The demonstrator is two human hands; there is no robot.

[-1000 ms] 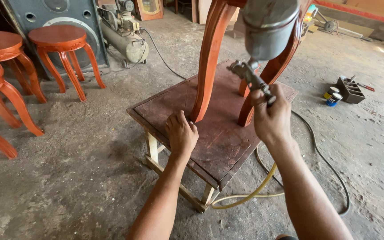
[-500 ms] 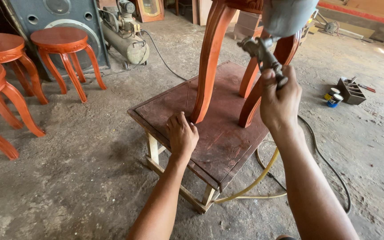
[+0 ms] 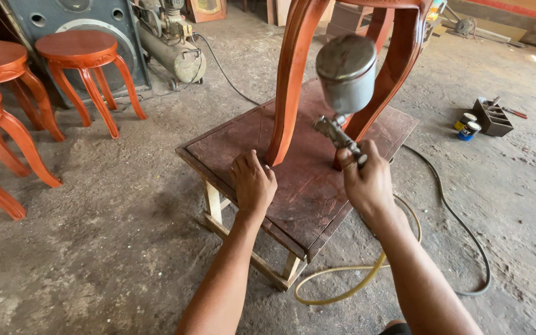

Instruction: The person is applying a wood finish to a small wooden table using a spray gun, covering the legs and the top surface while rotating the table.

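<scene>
A red-brown wooden stool (image 3: 293,74) with curved legs stands on a low dark work table (image 3: 231,146). My left hand (image 3: 252,183) grips the foot of the stool's near leg on the tabletop. My right hand (image 3: 367,183) holds a spray gun (image 3: 345,80) with a grey metal cup on top, its nozzle pointing at the stool's legs. A yellow hose (image 3: 355,276) runs from under my right hand down to the floor.
Several finished red stools (image 3: 82,62) stand at the left. An air compressor (image 3: 165,43) sits at the back, with a black hose (image 3: 460,229) trailing across the dirt floor. Small cans (image 3: 466,127) and a dark tool tray (image 3: 494,118) lie at the right.
My right hand has brought the spray gun down and to the left, closer to the near leg. My left hand stays on the leg's foot.
</scene>
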